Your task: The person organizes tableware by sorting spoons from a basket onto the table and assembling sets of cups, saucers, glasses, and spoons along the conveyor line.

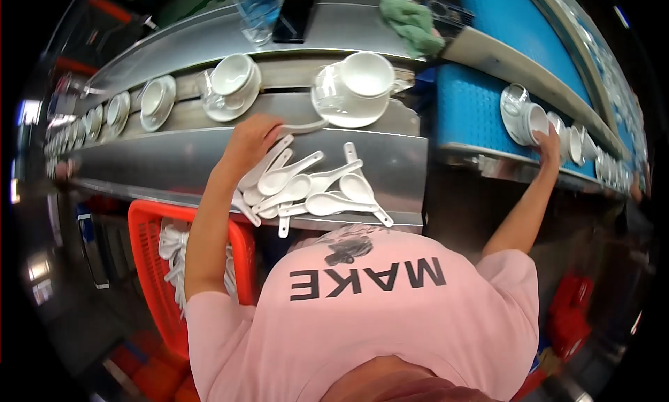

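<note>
My left hand (254, 141) is closed on the handle of a white soup spoon (305, 128), held over the steel ledge. Below it lies a loose pile of white soup spoons (317, 184). Out to the right, my right hand (549, 148) grips the edge of a small white bowl (534, 122), which is tilted on its saucer beside a clear glass (515, 97) on the blue belt. Nearest my left hand on the conveyor stands a place setting, a white bowl (366, 74) with a glass (332, 88) on a white plate (352, 115).
More dish sets (158, 102) line the conveyor to the left. A red basket (137, 242) with white spoons stands below the ledge. On the upper shelf lie a black phone (295, 15), a clear tumbler (256, 15) and a green cloth (411, 24). The blue belt (467, 109) runs along the right.
</note>
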The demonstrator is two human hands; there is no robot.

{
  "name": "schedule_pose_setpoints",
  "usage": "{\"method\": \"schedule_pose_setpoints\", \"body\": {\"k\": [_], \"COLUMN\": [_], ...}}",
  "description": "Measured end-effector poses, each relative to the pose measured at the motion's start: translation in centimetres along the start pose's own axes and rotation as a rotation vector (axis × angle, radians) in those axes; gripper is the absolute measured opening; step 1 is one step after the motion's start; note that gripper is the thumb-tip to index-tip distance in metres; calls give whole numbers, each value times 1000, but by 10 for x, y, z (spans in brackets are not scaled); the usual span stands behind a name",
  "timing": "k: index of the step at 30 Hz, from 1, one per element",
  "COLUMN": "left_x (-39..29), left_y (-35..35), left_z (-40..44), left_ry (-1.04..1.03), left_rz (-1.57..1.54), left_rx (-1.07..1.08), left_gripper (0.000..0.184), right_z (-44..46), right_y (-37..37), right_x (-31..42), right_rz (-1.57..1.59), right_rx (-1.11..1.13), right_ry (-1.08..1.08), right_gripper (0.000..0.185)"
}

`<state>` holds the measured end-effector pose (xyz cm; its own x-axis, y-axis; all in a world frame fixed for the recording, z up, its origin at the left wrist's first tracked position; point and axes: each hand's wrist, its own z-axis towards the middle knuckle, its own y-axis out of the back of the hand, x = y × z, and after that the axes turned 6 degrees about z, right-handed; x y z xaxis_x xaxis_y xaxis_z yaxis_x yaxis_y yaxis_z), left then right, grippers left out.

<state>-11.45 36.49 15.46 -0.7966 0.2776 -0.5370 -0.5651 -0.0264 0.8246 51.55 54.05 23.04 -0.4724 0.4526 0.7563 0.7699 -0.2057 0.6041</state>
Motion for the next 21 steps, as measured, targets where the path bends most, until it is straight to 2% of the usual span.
{"method": "schedule_pose_setpoints", "body": {"k": [2, 5, 8, 11, 14, 18, 21], "left_x": [3, 4, -2, -5, -10, -2, 3], "left_y": [1, 5, 11, 8, 4, -3, -6], "left_z": [-1, 0, 4, 6, 8, 9, 8], "left_ry": [159, 382, 592, 747, 818, 848, 672], "left_rz": [-97, -287, -465, -539, -613, -676, -652], "left_rx": [-9, -13, 51, 98, 50, -21, -99], "left_gripper": [17, 13, 9, 10, 8, 16, 26], "right_z": [5, -7, -50, -77, -92, -101, -109], "right_y": [-13, -49, -101, -144, -185, -237, -261], "right_x": [-13, -12, 22, 52, 68, 81, 95], "right_rz": [252, 492, 609, 523, 481, 454, 433], "right_rx": [43, 65, 149, 316, 467, 641, 709], "right_ry": [117, 169, 69, 138, 131, 136, 59], "right_gripper": [54, 48, 44, 44, 44, 44, 44]}}
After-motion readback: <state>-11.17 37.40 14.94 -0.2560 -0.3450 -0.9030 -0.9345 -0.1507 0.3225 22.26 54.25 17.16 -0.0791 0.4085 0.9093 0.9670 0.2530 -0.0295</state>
